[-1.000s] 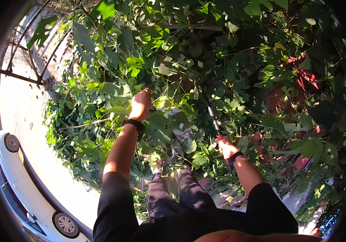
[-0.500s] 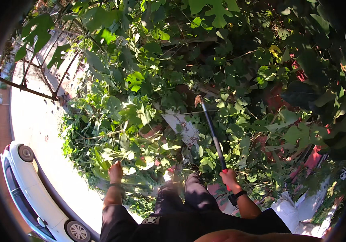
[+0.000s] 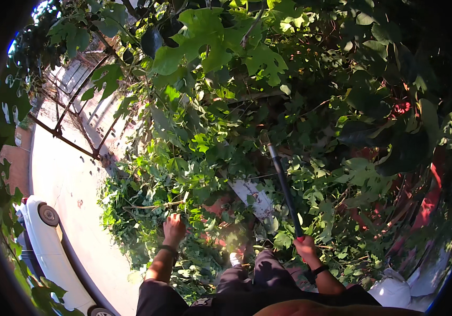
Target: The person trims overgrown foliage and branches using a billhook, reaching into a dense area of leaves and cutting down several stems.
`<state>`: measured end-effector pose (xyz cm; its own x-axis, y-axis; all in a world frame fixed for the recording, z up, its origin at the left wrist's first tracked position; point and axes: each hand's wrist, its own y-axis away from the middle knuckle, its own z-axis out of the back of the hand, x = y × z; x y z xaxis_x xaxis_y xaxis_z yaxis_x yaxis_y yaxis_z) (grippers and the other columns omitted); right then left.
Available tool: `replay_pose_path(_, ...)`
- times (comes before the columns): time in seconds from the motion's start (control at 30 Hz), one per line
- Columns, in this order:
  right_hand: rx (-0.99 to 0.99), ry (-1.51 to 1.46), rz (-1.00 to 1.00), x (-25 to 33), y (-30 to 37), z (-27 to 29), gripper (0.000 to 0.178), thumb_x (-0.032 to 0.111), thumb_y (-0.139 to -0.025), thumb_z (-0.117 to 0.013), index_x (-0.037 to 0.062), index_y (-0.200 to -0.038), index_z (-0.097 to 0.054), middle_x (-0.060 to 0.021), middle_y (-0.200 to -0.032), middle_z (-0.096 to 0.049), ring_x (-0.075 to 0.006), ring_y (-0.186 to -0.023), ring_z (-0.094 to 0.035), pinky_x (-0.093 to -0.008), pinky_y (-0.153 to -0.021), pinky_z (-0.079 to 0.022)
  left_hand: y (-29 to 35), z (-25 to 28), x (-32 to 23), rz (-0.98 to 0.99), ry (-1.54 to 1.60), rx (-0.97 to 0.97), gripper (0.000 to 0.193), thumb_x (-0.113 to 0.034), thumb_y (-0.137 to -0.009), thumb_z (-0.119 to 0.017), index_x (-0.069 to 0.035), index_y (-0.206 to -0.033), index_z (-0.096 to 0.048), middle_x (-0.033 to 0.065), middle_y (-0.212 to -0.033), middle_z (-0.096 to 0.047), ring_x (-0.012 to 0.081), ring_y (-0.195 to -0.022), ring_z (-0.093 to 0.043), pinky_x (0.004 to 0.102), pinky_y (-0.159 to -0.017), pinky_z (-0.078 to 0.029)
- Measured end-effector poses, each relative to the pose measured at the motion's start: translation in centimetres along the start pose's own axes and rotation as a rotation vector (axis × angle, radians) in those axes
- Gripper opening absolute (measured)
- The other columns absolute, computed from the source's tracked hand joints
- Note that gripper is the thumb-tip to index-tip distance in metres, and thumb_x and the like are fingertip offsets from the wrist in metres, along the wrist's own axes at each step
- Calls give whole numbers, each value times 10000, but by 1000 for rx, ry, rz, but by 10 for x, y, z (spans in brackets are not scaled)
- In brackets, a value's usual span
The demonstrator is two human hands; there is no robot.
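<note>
My right hand [image 3: 306,249] is closed round the red grip of a long-handled sickle [image 3: 285,192]. Its dark shaft slants up and away into the foliage, where a small brownish head is hard to make out among the leaves. Over cut greenery at the left, my left hand [image 3: 175,229] has its fingers curled closed; whatever lies in them does not show clearly. A pale stem [image 3: 157,204] lies just beyond that hand. Dense green vines [image 3: 183,158] with lobed leaves fill the middle and far side.
A whitish board [image 3: 253,198] leans among the leaves ahead of my feet. Rusty metal framing [image 3: 66,138] juts out at the far left. A white car [image 3: 60,258] stands on the pale pavement [image 3: 86,205]. White sacks [image 3: 392,289] lie at the near right.
The whole view has shifted, with things sitting lower and further right. The leaves beside my left hand are no longer clearly in it. My right hand keeps hold of the sickle.
</note>
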<state>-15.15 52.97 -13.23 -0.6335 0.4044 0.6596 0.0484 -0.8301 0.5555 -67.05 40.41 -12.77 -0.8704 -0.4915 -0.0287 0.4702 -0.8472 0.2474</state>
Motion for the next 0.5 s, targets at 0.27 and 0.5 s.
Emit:
replay_pose_path(0.27,-64,-194,52,28,-14,23,232,205,-746,-684,14,-672,-575,-64,-551,-550,-190,-512,-524,-368,-503,-412,-150,250,-259,-654,147,-598,405,-177,-846,-630,-54,-1226,-567,130,-1297,-557,328,-1217,-517,442,-1001,-429)
replay_pose_path(0.5,-112,-259,175,33,-23,35,227,139,-773,-687,68,-625,-530,3,-513,-501,-134,-434,-509,-311,-420,-370,-154,420,-399,-1080,102,-867,414,-183,-870,-627,-40,-1254,-571,152,-1313,-551,339,-1205,-529,435,-1008,-451)
